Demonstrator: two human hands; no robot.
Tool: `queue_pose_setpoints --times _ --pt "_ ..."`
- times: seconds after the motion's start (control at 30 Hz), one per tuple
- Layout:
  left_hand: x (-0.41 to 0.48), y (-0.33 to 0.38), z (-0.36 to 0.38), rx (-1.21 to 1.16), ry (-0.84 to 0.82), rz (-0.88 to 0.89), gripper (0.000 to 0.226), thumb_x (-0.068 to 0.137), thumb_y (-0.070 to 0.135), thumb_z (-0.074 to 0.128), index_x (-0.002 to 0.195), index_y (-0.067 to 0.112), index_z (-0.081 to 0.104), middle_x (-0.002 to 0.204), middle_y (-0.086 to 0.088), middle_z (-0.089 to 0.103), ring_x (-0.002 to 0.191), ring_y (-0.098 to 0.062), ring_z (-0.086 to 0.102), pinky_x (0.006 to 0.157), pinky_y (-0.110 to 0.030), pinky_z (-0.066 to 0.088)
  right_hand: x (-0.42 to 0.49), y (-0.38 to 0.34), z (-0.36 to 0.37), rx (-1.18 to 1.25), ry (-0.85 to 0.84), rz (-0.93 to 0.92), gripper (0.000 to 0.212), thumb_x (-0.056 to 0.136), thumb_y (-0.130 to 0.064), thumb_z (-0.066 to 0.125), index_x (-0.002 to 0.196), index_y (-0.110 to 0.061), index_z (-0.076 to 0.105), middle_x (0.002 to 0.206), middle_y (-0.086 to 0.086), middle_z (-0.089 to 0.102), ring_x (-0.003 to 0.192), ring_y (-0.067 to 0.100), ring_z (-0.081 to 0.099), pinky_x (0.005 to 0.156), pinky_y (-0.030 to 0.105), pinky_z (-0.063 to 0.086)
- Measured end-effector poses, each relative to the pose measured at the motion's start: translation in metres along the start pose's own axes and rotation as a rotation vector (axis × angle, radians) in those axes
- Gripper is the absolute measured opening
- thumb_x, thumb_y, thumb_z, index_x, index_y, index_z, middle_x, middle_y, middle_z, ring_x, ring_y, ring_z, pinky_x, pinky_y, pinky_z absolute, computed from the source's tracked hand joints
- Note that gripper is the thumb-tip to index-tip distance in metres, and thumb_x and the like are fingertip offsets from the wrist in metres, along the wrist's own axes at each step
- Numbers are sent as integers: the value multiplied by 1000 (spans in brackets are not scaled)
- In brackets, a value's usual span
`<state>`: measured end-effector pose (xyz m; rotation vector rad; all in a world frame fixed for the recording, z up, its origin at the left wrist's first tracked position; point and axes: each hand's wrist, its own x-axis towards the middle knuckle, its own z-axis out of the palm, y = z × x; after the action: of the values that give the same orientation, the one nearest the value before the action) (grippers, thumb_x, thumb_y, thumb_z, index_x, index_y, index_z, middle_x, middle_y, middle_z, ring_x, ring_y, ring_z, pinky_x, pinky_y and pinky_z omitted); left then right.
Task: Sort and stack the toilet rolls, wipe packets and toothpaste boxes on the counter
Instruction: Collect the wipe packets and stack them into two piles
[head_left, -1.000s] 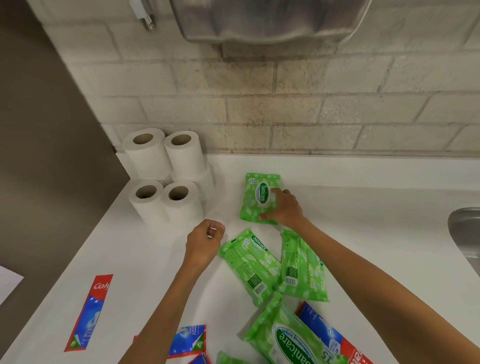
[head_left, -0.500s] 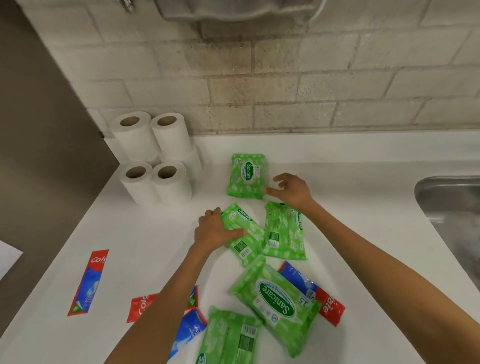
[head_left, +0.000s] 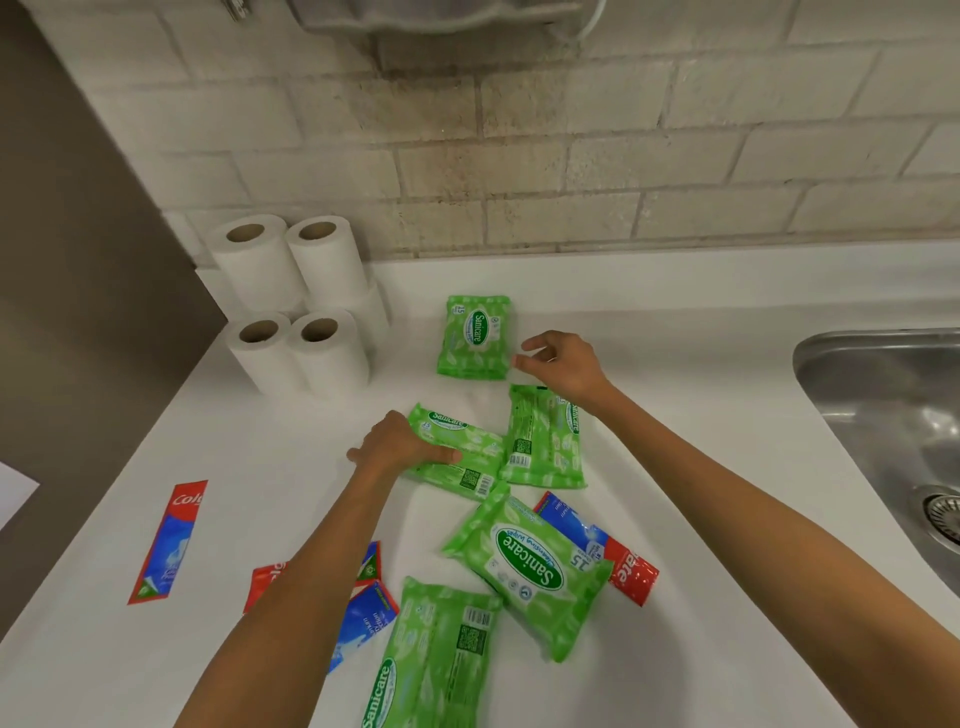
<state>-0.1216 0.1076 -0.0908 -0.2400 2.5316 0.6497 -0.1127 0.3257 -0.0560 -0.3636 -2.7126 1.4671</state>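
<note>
The left hand (head_left: 400, 447) clasps the left end of a Sanicare wipe packet (head_left: 470, 460) lying mid-table, thumb on top (its fingers are hidden behind the knuckles). The right hand (head_left: 563, 364) hovers loosely curled, holding nothing, just beside the far packet (head_left: 475, 338). The left forearm covers much of two Colgate toothpaste boxes (head_left: 265, 577). A third box (head_left: 626, 566) lies half under a label-up packet (head_left: 527, 566). The nearest packet (head_left: 441, 654) runs off the bottom edge. Toilet rolls (head_left: 296, 312) stand back left.

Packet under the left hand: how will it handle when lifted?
The wipe packet looks soft, its film crinkled, so it will probably sag from the left hand gripping one end. Glossy wrap may be slippery. Lying flat, it should not roll.
</note>
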Motion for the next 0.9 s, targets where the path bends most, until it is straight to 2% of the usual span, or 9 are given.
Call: queue_pose_setpoints --times 0.07,0.17,0.23,0.33,0.4,0.5,0.63,0.77,0.9 --pt "4 -12 -5 -121 -10 7 111 14 71 80 105 9 61 112 -8 66 104 -26 61 98 -41 46 -2 -5 2 24 -20 -10 34 85 -30 66 112 -10 64 77 -5 60 84 16 57 79 26 44" --pt "-7 -19 -16 -278 35 61 48 53 40 88 85 11 68 105 -13 70 99 -28 65 93 -38 51 -5 -11 4 94 -65 9 30 86 -26 64 108 -6 65 90 7 66 71 17 62 68 22 50" --pt "-15 -19 -25 -367 77 96 26 62 29 85 71 17 65 100 -15 71 97 -30 67 92 -38 52 -7 -15 5 160 -99 35 31 88 -22 62 110 0 64 90 9 65 60 13 61 54 16 47" --pt "-25 -16 -41 -451 138 175 27 59 29 86 70 19 62 98 -15 72 93 -31 67 91 -43 52 -11 -20 6 308 -174 138 36 91 -21 59 114 7 59 79 11 65 45 8 62 44 16 50" --pt "-33 -10 -48 -439 218 267 26 65 25 83 73 18 59 93 -11 70 86 -28 64 85 -41 52 -15 -25 7 418 -256 237 40 92 -24 57 117 8 55 76 11 65 43 9 64 46 20 55" --pt "-48 5 -51 -268 529 488 23 73 21 77 80 14 56 86 -3 62 80 -22 53 67 -31 39 -24 -30 10 551 -441 365 49 94 -39 50 117 5 52 84 15 68 54 16 70 60 27 59" --pt "-53 13 -40 50 907 970 24 72 8 72 92 15 59 92 -3 60 84 -17 45 66 -27 37 -28 -35 18 762 -593 419 58 91 -53 44 114 0 51 95 15 71 69 18 73 65 27 60" --pt "-47 10 -22 149 992 1249 42 66 0 63 103 19 53 104 1 47 89 -19 45 66 -30 46 -25 -37 19 1018 -536 396 33 93 -36 51 101 -6 61 76 7 75 65 14 73 65 28 60" --pt "-42 3 -4 173 949 1288 35 76 6 46 108 19 52 111 -3 45 98 -21 46 68 -30 54 -25 -30 17 1036 -461 386 17 95 -17 49 96 -5 61 70 4 75 60 12 72 59 25 59"
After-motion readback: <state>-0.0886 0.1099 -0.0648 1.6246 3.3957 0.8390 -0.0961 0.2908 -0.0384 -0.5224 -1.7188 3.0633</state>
